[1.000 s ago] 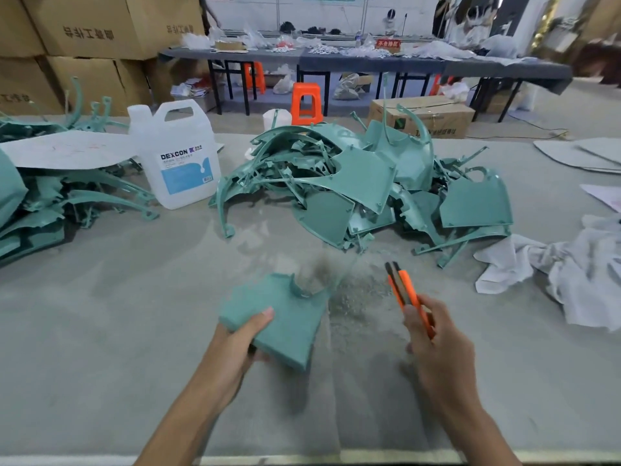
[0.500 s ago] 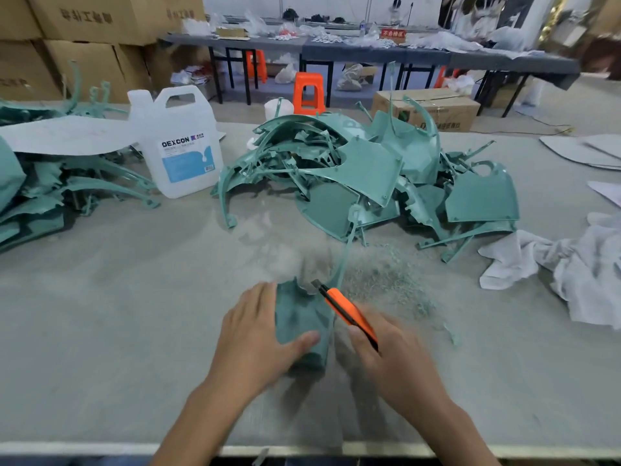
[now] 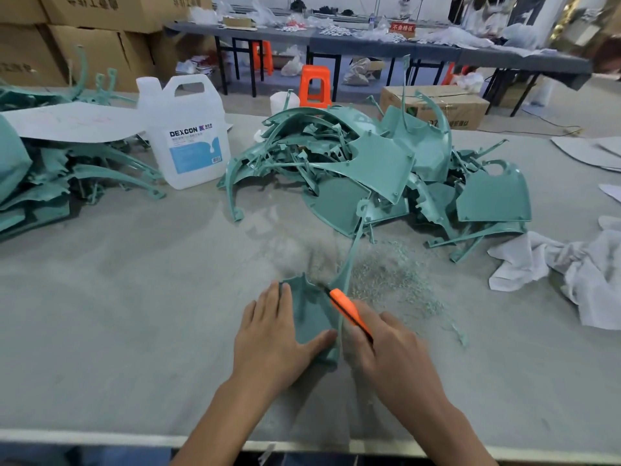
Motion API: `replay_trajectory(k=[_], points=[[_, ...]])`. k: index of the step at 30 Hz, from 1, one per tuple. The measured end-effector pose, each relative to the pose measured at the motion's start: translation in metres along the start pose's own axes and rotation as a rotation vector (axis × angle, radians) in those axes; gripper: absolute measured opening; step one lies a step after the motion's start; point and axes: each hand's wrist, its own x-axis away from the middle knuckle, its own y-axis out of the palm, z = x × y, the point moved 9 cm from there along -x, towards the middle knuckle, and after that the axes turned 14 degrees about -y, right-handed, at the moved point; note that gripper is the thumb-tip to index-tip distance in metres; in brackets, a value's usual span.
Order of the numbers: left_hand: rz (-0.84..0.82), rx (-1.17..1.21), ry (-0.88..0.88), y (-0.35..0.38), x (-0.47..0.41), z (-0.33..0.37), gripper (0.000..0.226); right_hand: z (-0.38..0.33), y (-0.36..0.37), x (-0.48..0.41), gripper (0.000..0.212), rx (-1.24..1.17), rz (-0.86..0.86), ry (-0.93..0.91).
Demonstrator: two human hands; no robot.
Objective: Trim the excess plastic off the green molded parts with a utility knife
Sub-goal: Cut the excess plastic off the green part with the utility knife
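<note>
Green part (image 3: 311,314) lies on the grey table (image 3: 117,314), near its front edge, a thin green strip rising from its right side. Left hand (image 3: 274,334) presses flat on it, fingers spread, thumb across its lower end. Right hand (image 3: 391,356) is closed around an orange knife (image 3: 349,311), tip at the part's upper right edge. Green shavings (image 3: 393,277) are scattered just right of the knife. Behind, a pile of green parts (image 3: 369,173); white jug (image 3: 186,132) to its left; white rag (image 3: 564,274) at far right.
</note>
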Motion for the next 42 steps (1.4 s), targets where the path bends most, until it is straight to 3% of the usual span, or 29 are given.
replay_trajectory(k=[12, 17, 21, 25, 30, 35, 38, 42], points=[[-0.041, 0.024, -0.007, -0.001, 0.002, 0.000, 0.124, -0.002, -0.003, 0.006, 0.045, -0.010, 0.034, -0.032], [-0.130, -0.034, 0.048, 0.001, 0.007, -0.005, 0.122, 0.013, -0.043, 0.009, 0.039, 0.071, 0.215, -0.030], [-0.185, -0.056, 0.100, -0.010, 0.009, -0.008, 0.121, 0.012, -0.042, 0.016, 0.036, 0.102, 0.121, -0.079], [-0.083, 0.130, 0.069, -0.023, 0.003, 0.015, 0.102, 0.010, -0.041, 0.018, 0.038, 0.087, 0.106, -0.088], [-0.047, 0.092, 0.010, -0.005, 0.007, 0.026, 0.107, 0.005, -0.034, 0.015, 0.037, 0.103, 0.016, -0.099], [0.014, 0.103, 0.057, -0.010, 0.007, 0.027, 0.099, 0.038, -0.092, -0.012, 0.037, 0.325, 0.132, 0.025], [-0.011, 0.104, 0.055, -0.009, 0.007, 0.026, 0.098, 0.024, -0.107, -0.020, 0.039, 0.393, 0.190, -0.027], [0.018, 0.152, 0.070, -0.010, 0.009, 0.025, 0.089, -0.001, -0.066, -0.006, 0.039, 0.320, -0.044, -0.162]])
